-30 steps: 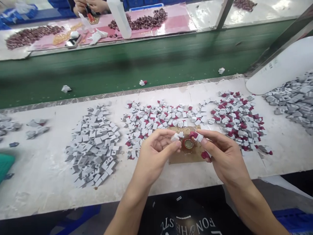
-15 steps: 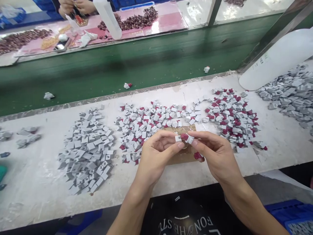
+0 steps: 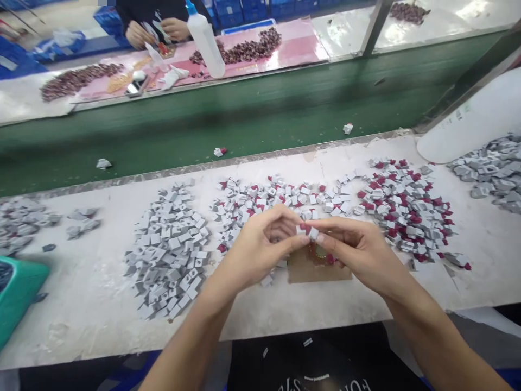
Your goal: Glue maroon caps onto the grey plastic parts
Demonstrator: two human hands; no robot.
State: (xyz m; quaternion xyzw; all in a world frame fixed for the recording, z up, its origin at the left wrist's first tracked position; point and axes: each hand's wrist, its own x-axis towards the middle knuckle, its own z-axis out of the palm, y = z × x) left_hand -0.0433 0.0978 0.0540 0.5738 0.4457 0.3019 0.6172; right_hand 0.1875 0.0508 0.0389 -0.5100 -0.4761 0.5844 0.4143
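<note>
Beyond the long dark-green belt (image 3: 280, 108), we saw a white, blue-tipped plastic bottle (image 3: 207, 48) and a heap of small brown pieces (image 3: 254, 49) on a glossy pink sheet (image 3: 303, 41); leftward sat a teal-green plastic basket (image 3: 30, 271).

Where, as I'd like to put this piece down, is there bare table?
The widest bare table is between the green basket and the big grey pile. A smaller patch: between the cardboard and the near edge. Crowded: beyond your left hand and right hand, across the middle mixed pile and right mixed pile.
</note>
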